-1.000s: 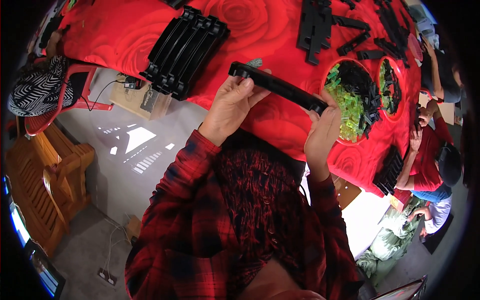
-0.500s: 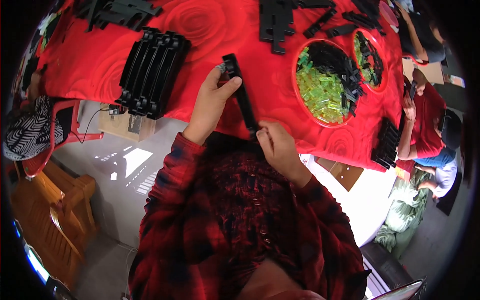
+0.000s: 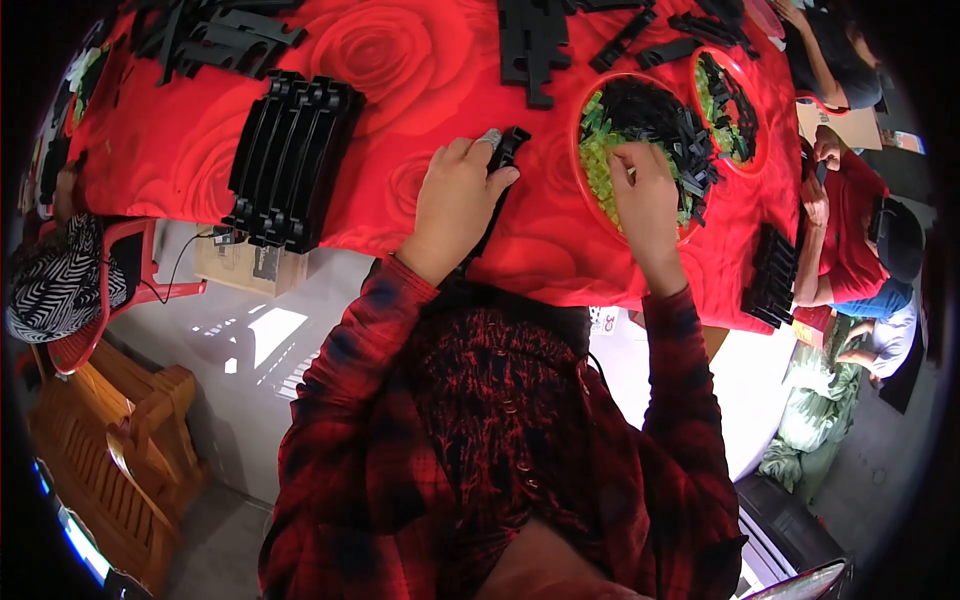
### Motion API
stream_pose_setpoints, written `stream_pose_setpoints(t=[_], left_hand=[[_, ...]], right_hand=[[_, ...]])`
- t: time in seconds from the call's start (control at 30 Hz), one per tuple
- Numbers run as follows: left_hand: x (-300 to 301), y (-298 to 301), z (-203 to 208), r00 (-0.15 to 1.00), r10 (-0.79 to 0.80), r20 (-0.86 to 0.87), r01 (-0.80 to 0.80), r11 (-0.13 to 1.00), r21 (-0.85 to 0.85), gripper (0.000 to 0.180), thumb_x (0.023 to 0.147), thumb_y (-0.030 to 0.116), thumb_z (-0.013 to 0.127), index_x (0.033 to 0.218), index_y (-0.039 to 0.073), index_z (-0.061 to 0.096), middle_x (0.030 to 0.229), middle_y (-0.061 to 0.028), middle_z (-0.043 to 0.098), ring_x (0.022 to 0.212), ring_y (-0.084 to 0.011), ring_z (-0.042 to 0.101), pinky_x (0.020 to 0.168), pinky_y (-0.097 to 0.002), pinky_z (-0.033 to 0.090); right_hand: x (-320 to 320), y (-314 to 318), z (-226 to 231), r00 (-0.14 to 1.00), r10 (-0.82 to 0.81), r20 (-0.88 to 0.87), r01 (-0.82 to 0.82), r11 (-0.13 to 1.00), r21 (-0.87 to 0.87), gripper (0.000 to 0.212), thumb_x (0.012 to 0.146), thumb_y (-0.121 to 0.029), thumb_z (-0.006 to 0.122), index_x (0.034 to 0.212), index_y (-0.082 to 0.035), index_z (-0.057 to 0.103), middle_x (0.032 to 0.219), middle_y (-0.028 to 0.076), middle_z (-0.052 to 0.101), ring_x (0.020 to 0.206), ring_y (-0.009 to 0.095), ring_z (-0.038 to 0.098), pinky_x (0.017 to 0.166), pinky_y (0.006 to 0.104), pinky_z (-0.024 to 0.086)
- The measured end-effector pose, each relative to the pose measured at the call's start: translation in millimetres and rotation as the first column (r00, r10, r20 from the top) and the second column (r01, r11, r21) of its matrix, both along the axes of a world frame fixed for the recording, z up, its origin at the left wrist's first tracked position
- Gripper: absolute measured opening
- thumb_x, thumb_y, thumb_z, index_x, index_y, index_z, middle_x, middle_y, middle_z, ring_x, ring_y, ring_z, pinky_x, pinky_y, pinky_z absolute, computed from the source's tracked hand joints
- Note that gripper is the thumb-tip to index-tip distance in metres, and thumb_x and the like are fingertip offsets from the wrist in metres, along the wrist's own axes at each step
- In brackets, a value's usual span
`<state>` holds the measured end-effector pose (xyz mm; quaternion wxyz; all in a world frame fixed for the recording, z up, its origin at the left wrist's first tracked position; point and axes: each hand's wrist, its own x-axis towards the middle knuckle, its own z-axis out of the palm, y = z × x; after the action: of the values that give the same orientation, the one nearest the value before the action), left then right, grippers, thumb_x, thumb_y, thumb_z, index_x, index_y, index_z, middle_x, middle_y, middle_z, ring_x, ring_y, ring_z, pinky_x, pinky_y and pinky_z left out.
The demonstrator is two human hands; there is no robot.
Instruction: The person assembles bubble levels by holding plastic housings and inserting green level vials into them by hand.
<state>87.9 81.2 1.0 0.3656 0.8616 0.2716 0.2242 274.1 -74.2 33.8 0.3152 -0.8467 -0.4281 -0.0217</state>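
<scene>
My left hand (image 3: 452, 208) is closed round a long, narrow black plastic part (image 3: 513, 143), which slants across the table's near edge. A ring shows on one finger, and the part's middle is partly covered by the hand. Over the nearer red-rimmed round basket (image 3: 577, 150), my right hand (image 3: 648, 208) points down with thumb and fingertips drawn together; what they hold, if anything, cannot be made out. Small yellow-green translucent pieces (image 3: 597, 170) lie in the basket's left side, and thin black pieces (image 3: 690, 130) fill its back and right.
A row of long black parts (image 3: 295, 165) stands at left on the red rose-patterned cloth (image 3: 400, 110). Loose black parts (image 3: 530, 45) lie farther back. A second basket (image 3: 762, 130) and another black stack (image 3: 770, 275) are at right. A person in red (image 3: 850, 230) works there.
My right hand has left the black part's lower end and moved right, over the basket. My left hand, still holding the part, has shifted slightly right and turned back-up.
</scene>
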Motion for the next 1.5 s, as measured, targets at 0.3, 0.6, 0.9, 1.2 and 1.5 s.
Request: stream_pose_setpoints(t=[0.3,0.6,0.9,1.2,1.5], left_hand=[[-63.8,-36.0,7.0,0.992,0.125,0.036,-0.128,0.987,0.099,0.032,0.09,0.013,0.071,0.114,-0.005,0.06,0.108,-0.0229,0.061,0.1,-0.0424,0.058,0.084,-0.0455,0.048],[-91.1,-64.3,-8.4,0.999,0.039,0.026,-0.041,0.992,0.121,0.042,0.078,0.009,0.08,0.115,-0.001,0.063,0.122,-0.0191,0.06,0.105,-0.038,0.058,0.09,-0.0443,0.048],[-79.0,-58.3,-13.8,0.998,0.056,-0.03,-0.047,0.97,0.239,0.037,0.081,0.008,0.075,0.116,0.004,0.066,0.115,-0.0137,0.062,0.092,-0.0342,0.059,0.081,-0.0427,0.048],[-75.4,-57.5,-7.4,0.997,0.061,-0.05,-0.046,0.965,0.257,0.027,0.078,0.007,0.074,0.104,0.004,0.068,0.108,-0.013,0.063,0.089,-0.0324,0.059,0.077,-0.0422,0.049],[-75.2,-55.2,-5.6,0.996,0.063,-0.058,-0.046,0.965,0.256,0.022,0.077,0.009,0.075,0.098,0.004,0.069,0.101,-0.0127,0.062,0.086,-0.0319,0.058,0.074,-0.042,0.048]], right_hand=[[11.5,17.4,-8.9,0.976,0.017,0.216,0.067,0.925,-0.375,0.021,0.091,-0.024,0.068,0.092,-0.005,0.06,0.096,0.018,0.064,0.085,0.04,0.067,0.071,0.0484,0.055],[11.5,23.0,4.1,0.981,-0.004,0.192,0.06,0.956,-0.289,0.021,0.089,-0.021,0.069,0.092,-0.002,0.062,0.092,0.019,0.067,0.084,0.042,0.066,0.071,0.049,0.053],[-47.0,36.0,16.6,0.578,0.135,-0.805,-0.037,0.99,0.14,0.013,0.099,-0.008,0.063,0.11,-0.002,0.066,0.089,0.001,0.068,0.066,0.0,0.052,0.053,0.0181,0.041],[-74.4,52.9,-21.3,0.75,0.288,-0.596,-0.187,0.956,0.226,0.015,0.093,-0.003,0.068,0.108,-0.001,0.067,0.092,0.006,0.069,0.066,0.009,0.058,0.059,0.025,0.048],[-70.9,54.1,-35.2,0.869,0.427,-0.248,-0.38,0.899,0.216,0.017,0.087,0.0,0.07,0.104,-0.001,0.067,0.093,0.013,0.068,0.081,0.027,0.069,0.07,0.0335,0.055]])
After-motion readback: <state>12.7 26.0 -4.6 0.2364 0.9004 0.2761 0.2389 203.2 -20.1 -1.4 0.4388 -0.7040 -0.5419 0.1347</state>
